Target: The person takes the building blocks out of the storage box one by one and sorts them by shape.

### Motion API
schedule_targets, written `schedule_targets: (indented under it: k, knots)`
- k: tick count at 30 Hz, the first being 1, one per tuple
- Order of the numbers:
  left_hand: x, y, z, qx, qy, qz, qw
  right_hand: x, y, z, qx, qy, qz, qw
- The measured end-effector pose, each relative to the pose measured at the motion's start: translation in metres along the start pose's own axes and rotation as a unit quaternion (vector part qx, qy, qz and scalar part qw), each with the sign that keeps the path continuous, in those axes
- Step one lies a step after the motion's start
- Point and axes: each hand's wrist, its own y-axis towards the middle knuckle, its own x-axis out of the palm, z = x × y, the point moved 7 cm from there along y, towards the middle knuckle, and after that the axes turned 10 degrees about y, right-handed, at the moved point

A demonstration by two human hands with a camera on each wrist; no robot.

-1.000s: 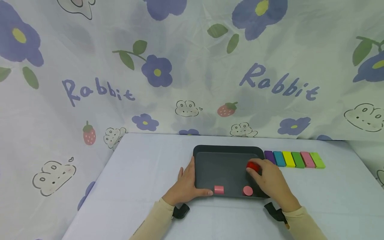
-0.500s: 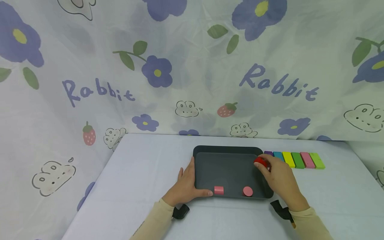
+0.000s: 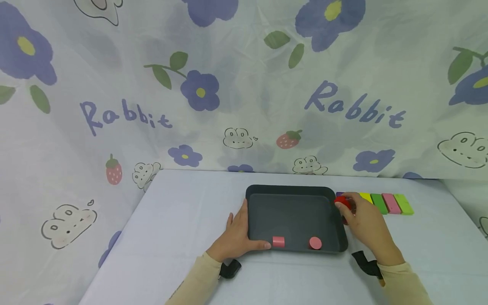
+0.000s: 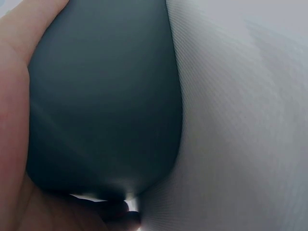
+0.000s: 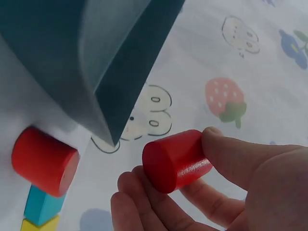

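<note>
A dark grey tray [image 3: 289, 216] lies on the table with my left hand [image 3: 238, 235] at its near left corner. The fingers are straight along the tray's left side and the thumb rests along the front rim; the left wrist view shows the tray wall [image 4: 106, 106] against the palm. Past the tray's right rim, my right hand [image 3: 370, 224] pinches a red cylinder [image 5: 175, 161] between thumb and fingers. A second red cylinder [image 5: 44, 161] sits on the table beside the tray, mostly hidden by the hand in the head view. Inside the tray are two pink cylinders, one lying [image 3: 278, 242], one upright [image 3: 315, 242].
A row of coloured blocks stands right of the tray at the back, including yellow [image 3: 366, 198], green [image 3: 379, 203], pink [image 3: 391, 203] and lime [image 3: 403, 204] ones. My right hand partly covers its left end. A patterned curtain [image 3: 259, 106] hangs behind the white table [image 3: 190, 203].
My right hand has carried the red cylinder rightward from over the tray to beyond its right rim. The second red cylinder has come into view under the hand. My left hand stays put.
</note>
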Motion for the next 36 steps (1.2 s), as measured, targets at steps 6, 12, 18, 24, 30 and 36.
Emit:
schedule_targets:
  k: [6, 12, 18, 24, 30, 36]
  knots:
    - [-0.002, 0.001, 0.001, 0.002, -0.003, 0.004, 1.0000, -0.006, 0.002, 0.006, 0.022, -0.008, -0.007, 0.9997]
    - [-0.003, 0.001, 0.002, 0.000, -0.003, 0.005, 1.0000, -0.010, 0.004, 0.015, 0.023, -0.026, -0.004, 0.9994]
    - [-0.003, 0.001, 0.002, -0.001, 0.001, 0.002, 1.0000, -0.018, 0.005, 0.018, -0.002, -0.031, 0.002, 0.9995]
    - [-0.002, 0.001, 0.000, -0.002, 0.007, -0.001, 1.0000, -0.020, 0.006, 0.023, 0.014, -0.035, -0.013, 0.9992]
    - [-0.001, 0.000, 0.000, -0.004, 0.001, -0.003, 1.0000, -0.017, 0.002, 0.033, 0.012, -0.024, -0.025, 0.9993]
    - [-0.001, 0.000, 0.001, -0.002, -0.001, 0.000, 1.0000, -0.018, 0.000, 0.045, 0.007, -0.014, -0.023, 0.9996]
